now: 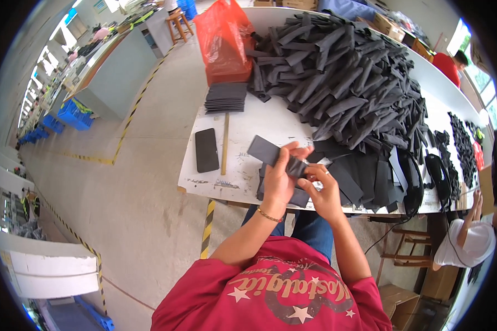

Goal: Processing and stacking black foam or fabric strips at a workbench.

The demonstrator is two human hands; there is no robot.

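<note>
I see the white table [243, 118] spread out beyond my fingers, and the biggest thing on it is the heap of dark strips [342, 71], piled well past my fingertips toward the far side. Just under and to the right of my fingers lie flat black sheets [364, 176], overlapping one another at the near edge. Far off to the upper left of my fingers sits a red plastic bag [223, 38], with a small stack of dark pads [226, 97] just in front of it. Left of my fingers, well apart, a black phone [206, 149] lies flat beside a thin wooden ruler [225, 143].

My left hand [280, 179] is raised over the table edge, fingers closed on a dark strip [273, 154] that juts out up and to the left from between thumb and fingers. My right hand [326, 190] is just beside it, fingertips pinched on the same strip's near end, where the two hands meet. A thin bracelet [269, 215] circles my left wrist.

At the lower right, another person's hand [475, 204] rests near the table corner
</note>
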